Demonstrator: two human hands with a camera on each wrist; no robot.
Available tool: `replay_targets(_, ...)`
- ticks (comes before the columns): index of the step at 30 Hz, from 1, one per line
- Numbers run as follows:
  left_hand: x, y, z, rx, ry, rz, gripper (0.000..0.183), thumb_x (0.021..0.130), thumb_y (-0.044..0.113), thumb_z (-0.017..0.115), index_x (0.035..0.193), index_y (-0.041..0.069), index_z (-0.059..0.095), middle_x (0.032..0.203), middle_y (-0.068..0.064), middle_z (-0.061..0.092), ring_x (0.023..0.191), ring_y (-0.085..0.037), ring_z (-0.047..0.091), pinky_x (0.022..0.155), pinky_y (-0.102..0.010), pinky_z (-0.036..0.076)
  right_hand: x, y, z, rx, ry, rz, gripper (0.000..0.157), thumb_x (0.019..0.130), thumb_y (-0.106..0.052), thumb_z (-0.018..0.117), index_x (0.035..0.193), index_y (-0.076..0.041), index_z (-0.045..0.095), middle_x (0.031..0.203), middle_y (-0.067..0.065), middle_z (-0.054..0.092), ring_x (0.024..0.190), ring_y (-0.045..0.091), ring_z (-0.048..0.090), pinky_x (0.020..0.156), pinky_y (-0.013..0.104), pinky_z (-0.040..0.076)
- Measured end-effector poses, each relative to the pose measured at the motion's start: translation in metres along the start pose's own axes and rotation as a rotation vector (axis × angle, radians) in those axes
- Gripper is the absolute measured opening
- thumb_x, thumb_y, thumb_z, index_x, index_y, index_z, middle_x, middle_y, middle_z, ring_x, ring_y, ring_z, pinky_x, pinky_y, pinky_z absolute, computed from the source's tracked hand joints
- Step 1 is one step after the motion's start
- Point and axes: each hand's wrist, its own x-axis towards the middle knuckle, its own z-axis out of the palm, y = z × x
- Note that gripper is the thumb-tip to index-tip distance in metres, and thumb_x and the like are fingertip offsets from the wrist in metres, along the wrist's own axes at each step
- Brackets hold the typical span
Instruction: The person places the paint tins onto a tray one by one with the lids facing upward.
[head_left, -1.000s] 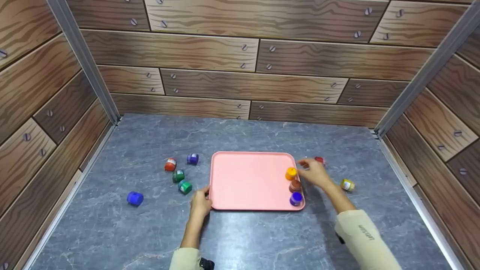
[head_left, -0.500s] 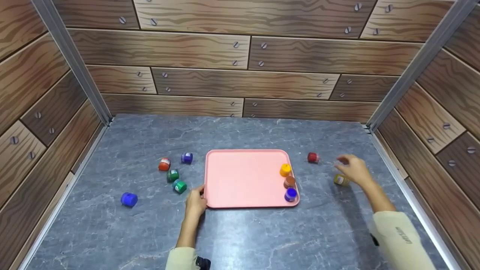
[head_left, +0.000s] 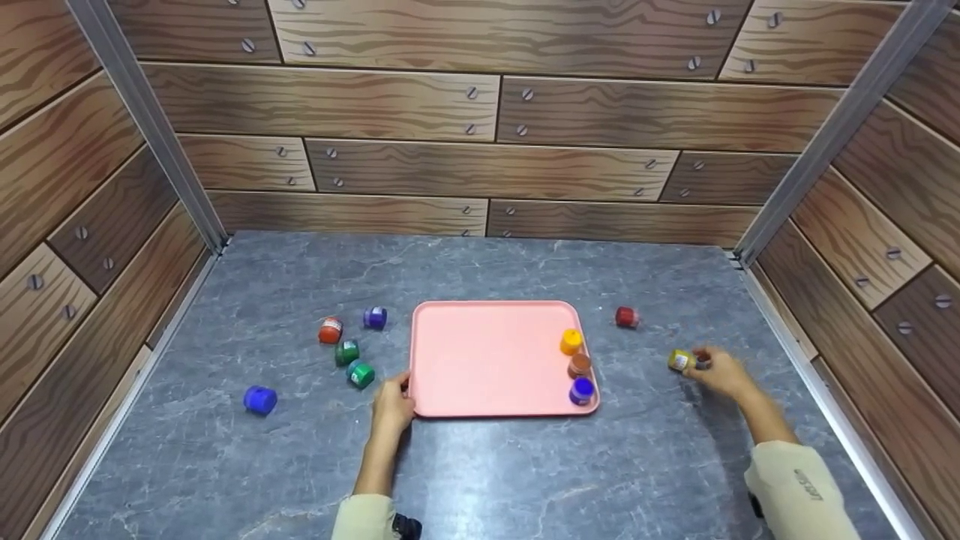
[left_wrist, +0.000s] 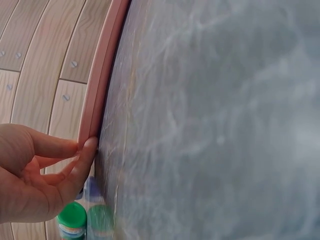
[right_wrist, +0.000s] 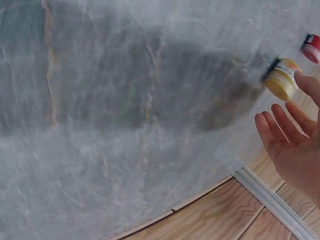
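Your left hand point(head_left: 393, 405) holds the pink tray point(head_left: 487, 360) at its seven o'clock corner. Your right hand point(head_left: 721, 373), at three o'clock from the tray, has its fingers point(head_left: 701, 358) touching the yellow jar point(head_left: 680, 361) lying on the grey bench point(head_left: 480, 472). On the tray's three o'clock edge stand an orange jar point(head_left: 571, 342), a brown jar point(head_left: 579, 365) and a blue jar point(head_left: 581, 391). A red jar point(head_left: 626, 317) lies at two o'clock.

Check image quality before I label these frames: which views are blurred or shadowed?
Head view: sharp, evenly lit, soft shadow under the right hand. Left wrist view: table smeared, left hand on the tray edge clearer. Right wrist view: table blurred, dark shadow beside the yellow jar.
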Motion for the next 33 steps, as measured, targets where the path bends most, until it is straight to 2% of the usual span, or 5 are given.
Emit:
replay_targets(7,0.001,0.0,-0.001,0.006,-0.019,-0.017,0.047,0.068,-0.015,0.052,0.115,-0.009,0.059,0.102,-0.022,0.063,0.099,-0.036,0.056,0.079,-0.046,0.044,-0.001,0.005,0.011,-0.008,0.008,0.056,0.043,0.083,-0.007,0.061,0.111,0.022,0.044,0.103,0.037,0.052,0.096,0.05,0.05,0.082,0.055,0.039)
replay_targets(12,0.002,0.001,-0.001,-0.001,-0.005,-0.006,0.047,0.068,-0.015,0.051,0.114,-0.01,0.059,0.1,-0.022,0.063,0.098,-0.036,0.057,0.077,-0.046,0.044,-0.002,0.003,0.013,0.004,0.027,0.095,0.042,0.084,-0.011,0.062,0.107,0.02,0.047,0.1,0.034,0.054,0.094,0.048,0.051,0.08,0.053,0.04)
replay_targets(18,0.001,0.0,0.0,-0.008,0.007,0.011,0.046,0.068,-0.017,0.051,0.113,-0.011,0.059,0.097,-0.02,0.064,0.093,-0.035,0.058,0.077,-0.044,0.045,-0.001,0.0,0.015,0.108,0.073,0.127,0.042,0.083,-0.012,0.063,0.108,0.017,0.045,0.101,0.033,0.054,0.095,0.045,0.052,0.077,0.046,0.044)
replay_targets(23,0.001,-0.001,0.0,0.001,0.007,0.014,0.046,0.068,-0.015,0.051,0.112,-0.01,0.059,0.098,-0.021,0.064,0.094,-0.036,0.058,0.077,-0.045,0.045,0.001,-0.004,0.019,0.179,0.093,0.125,0.042,0.082,-0.01,0.064,0.108,0.017,0.045,0.099,0.031,0.053,0.094,0.042,0.051,0.078,0.045,0.043)
replay_targets(33,0.001,-0.001,0.0,-0.002,0.001,0.015,0.047,0.068,-0.015,0.051,0.114,-0.01,0.059,0.099,-0.02,0.064,0.092,-0.035,0.058,0.076,-0.045,0.044,0.006,-0.009,0.026,0.11,0.108,0.108,0.047,0.081,-0.017,0.069,0.107,0.018,0.052,0.095,0.026,0.056,0.088,0.036,0.054,0.072,0.042,0.044)
